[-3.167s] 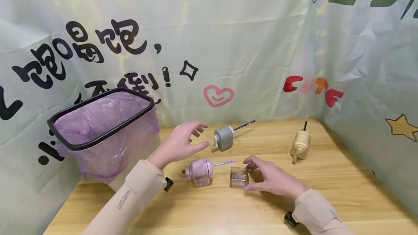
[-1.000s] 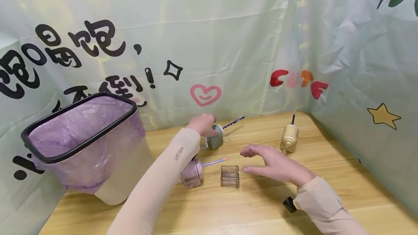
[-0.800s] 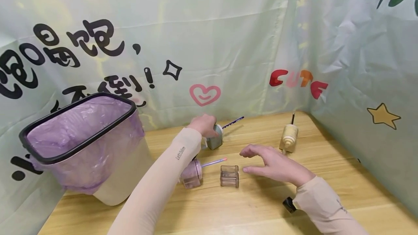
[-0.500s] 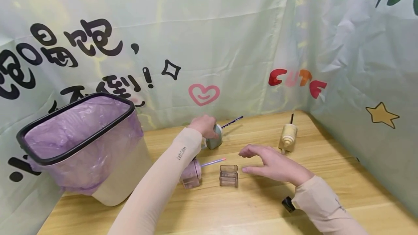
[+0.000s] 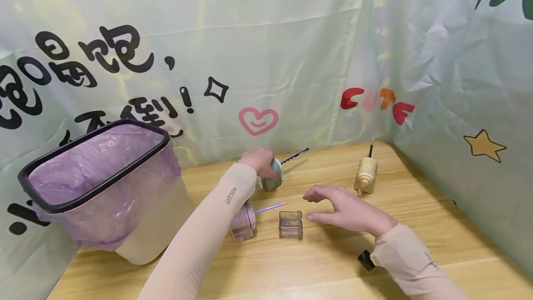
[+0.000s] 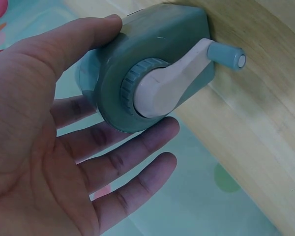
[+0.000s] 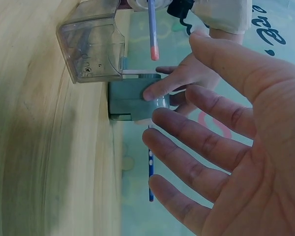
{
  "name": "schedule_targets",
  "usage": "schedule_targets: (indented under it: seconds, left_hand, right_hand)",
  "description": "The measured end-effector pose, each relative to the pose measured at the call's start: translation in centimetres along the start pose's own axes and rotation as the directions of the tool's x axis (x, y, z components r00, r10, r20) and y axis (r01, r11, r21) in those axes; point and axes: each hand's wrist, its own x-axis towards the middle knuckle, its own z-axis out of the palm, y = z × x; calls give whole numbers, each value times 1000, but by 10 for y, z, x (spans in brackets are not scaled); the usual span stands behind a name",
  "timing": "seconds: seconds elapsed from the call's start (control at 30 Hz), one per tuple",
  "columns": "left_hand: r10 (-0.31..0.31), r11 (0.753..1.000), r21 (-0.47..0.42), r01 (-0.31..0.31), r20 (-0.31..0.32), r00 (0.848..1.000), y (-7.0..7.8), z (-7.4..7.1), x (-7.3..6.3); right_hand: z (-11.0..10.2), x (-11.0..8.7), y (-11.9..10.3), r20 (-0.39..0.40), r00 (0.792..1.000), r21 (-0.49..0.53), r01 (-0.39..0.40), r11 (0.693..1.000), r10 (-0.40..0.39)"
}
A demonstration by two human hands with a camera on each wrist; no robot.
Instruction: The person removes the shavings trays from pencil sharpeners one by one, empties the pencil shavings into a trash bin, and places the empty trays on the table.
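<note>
My left hand (image 5: 259, 161) holds the grey-green crank pencil sharpener (image 5: 272, 177) between thumb and fingers as it stands on the table. Its white crank (image 6: 174, 81) with a blue-green knob faces the left wrist camera, and a dark blue pencil (image 5: 294, 155) sticks out of its far side. My right hand (image 5: 347, 207) hovers with loosely bent fingers, holding nothing. Just left of its thumb sits a clear, smoky shavings drawer (image 5: 290, 225). A purple pencil sharpener (image 5: 243, 222) with a pink-tipped pencil (image 5: 270, 208) in it is partly hidden by my left sleeve.
A trash bin (image 5: 151, 226) with a purple liner (image 5: 97, 163) stands at the left of the wooden table (image 5: 325, 267). At the back right is a cream pencil sharpener (image 5: 366, 172) holding a dark pencil. Printed cloth (image 5: 291, 68) hangs behind and on the right.
Since the oldest frame, my left hand has reached away to the grey-green sharpener and taken hold of it. My right hand has let go of the clear drawer and moved slightly off.
</note>
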Motion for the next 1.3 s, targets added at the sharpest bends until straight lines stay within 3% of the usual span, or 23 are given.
schedule_targets:
  seconds: [0.87, 1.13, 1.3]
  left_hand:
    - [22, 999, 24, -22, -14, 1000, -7, 2, 3]
    - [21, 1000, -19, -21, 3, 1000, -16, 3, 8]
    - [34, 997, -74, -37, -38, 999, -23, -1, 8]
  right_hand:
    - [0, 2, 3, 21, 999, 4, -25, 1000, 25]
    - [1, 2, 4, 16, 1000, 13, -11, 1000, 11]
    - [1, 2, 5, 16, 1000, 21, -11, 1000, 10]
